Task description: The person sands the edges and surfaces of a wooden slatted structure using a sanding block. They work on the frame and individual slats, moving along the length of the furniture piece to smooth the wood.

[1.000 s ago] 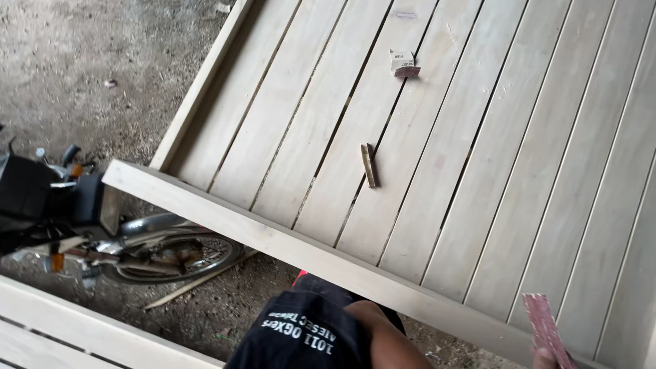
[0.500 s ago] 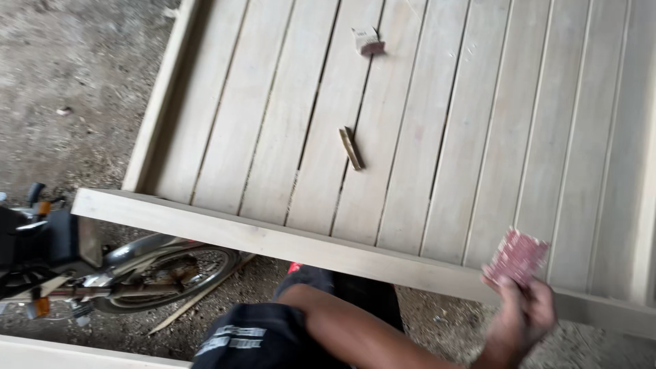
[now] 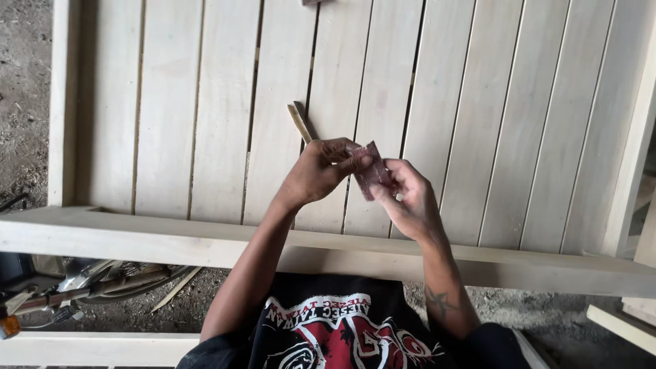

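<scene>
Pinching sandpaper [image 3: 372, 174], both hands

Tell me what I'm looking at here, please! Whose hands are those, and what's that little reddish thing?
This picture comes from a camera worn on a person's head, looking down, so the hands are that person's own. The left hand and the right hand together hold a small reddish-brown sheet, which looks like sandpaper. Under the hands lies a big pale wooden panel made of long boards side by side, with a thick wooden rail along its near edge. A short wooden stick rests on the boards just above the left hand. The ground around it is bare dirt.
</scene>
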